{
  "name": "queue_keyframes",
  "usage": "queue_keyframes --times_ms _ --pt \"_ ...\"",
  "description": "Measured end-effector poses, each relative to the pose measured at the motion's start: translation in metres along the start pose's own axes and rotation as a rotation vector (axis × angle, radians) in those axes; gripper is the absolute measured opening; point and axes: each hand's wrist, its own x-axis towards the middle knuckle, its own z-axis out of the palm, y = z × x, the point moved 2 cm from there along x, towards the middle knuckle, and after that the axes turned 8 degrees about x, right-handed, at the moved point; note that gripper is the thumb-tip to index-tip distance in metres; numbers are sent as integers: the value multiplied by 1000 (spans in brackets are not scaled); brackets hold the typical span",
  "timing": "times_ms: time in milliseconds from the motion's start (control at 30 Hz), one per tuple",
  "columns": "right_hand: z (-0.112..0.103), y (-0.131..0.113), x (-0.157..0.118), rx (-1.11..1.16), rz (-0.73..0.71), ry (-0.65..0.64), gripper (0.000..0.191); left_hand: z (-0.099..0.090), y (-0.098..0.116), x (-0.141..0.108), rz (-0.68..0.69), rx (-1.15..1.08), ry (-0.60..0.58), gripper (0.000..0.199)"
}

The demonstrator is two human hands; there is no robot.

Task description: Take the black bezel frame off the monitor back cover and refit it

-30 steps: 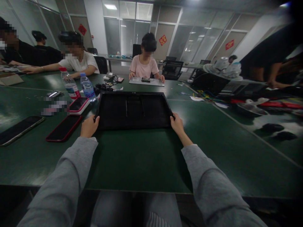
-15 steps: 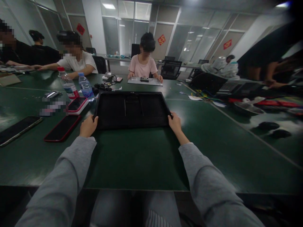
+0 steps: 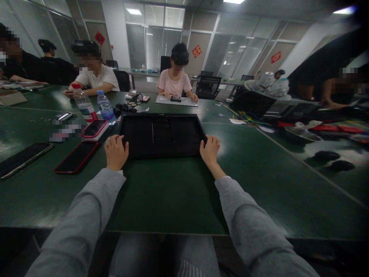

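The left hand [image 3: 117, 153] is half open, fingers loosely bent and thumb standing apart, at the near left corner of a black panel. The right hand [image 3: 211, 152] mirrors it at the near right corner, also half open, its thumb along the panel's side. Neither is closed firmly around anything; whether a fingertip is tucked under the edge, I cannot tell.

Under everything runs the green table [image 3: 173, 192]. At its far side sit a person in a pink top [image 3: 174, 82] and, further left, a person in a white shirt [image 3: 99, 79]. The black panel [image 3: 184, 142], rectangular with a raised rim, lies on the table between the two hands. Past it, before the person in pink, is a pale board [image 3: 187, 103]. Well off to the right stands a metal bowl [image 3: 301, 134]. Just beyond the panel's left side are a red-capped bottle [image 3: 85, 105] and a blue-capped bottle [image 3: 106, 108]. Smaller again, left of the left hand, lie a dark phone [image 3: 27, 158], a red-edged phone [image 3: 76, 157] and a pink-edged phone [image 3: 96, 128]
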Motion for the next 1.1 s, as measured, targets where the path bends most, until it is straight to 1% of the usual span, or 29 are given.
queue_keyframes --times_ms 100,200,300,367,467,600,833,1100 --pt "16 -47 -16 75 -109 -74 46 6 38 -5 141 -44 -45 48" --pt "38 -96 -36 153 -214 -192 50 13 69 -8 247 -82 -60 49" --pt "54 -130 -52 142 -299 -341 53 19 85 -10 326 -99 -73 51" --pt "59 -142 -58 119 -349 -411 53 22 87 -11 349 -94 -81 51" --pt "59 -145 -60 111 -369 -453 52 27 85 -10 357 -86 -97 51" --pt "59 -142 -58 141 -386 -452 51 30 84 -10 363 -93 -129 52" --pt "61 -141 -56 110 -376 -524 52 29 83 -8 362 -96 -133 49" --pt "57 -143 -56 29 -385 -534 52 27 81 -7 382 -64 -115 44"
